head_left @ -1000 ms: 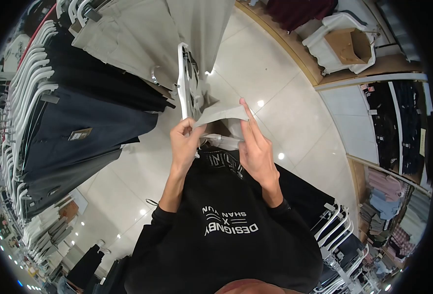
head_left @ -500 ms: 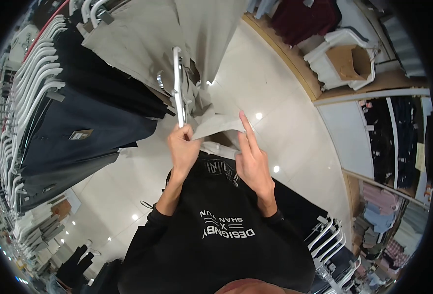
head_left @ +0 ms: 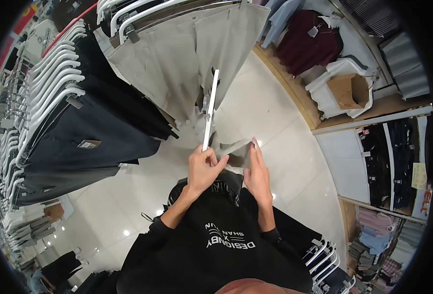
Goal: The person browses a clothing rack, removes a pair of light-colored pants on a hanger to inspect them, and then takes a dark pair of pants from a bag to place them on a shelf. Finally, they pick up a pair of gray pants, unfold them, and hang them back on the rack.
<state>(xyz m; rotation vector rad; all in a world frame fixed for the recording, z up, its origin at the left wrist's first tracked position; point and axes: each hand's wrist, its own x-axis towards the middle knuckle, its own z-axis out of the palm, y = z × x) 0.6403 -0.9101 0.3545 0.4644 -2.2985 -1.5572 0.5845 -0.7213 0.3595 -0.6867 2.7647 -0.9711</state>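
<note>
My left hand [head_left: 204, 169] is closed on the near end of a white clothes hanger [head_left: 209, 115], which points away from me in front of my chest. Light beige trousers [head_left: 235, 147] hang at this hanger, their waistband stretched between my two hands. The fingers of my right hand [head_left: 257, 180] are pressed together at the waistband's right edge, thumb on the near side. The trousers' lower part is mostly hidden beneath the hanger. Beyond my hands, another pair of beige trousers [head_left: 170, 61] hangs from the rack.
Dark navy trousers [head_left: 86, 134] on a row of white hangers [head_left: 55, 88] fill the left. Shelves with a maroon top [head_left: 309, 41] and a brown paper bag [head_left: 347, 91] stand at the right. More hangers [head_left: 326, 262] are at lower right. Pale tiled floor [head_left: 290, 166] lies between.
My hands and the hanger have shifted right and slightly down in view. My right index finger, earlier stretched out, now lies against the other fingers at the waistband. The view has tilted up.
</note>
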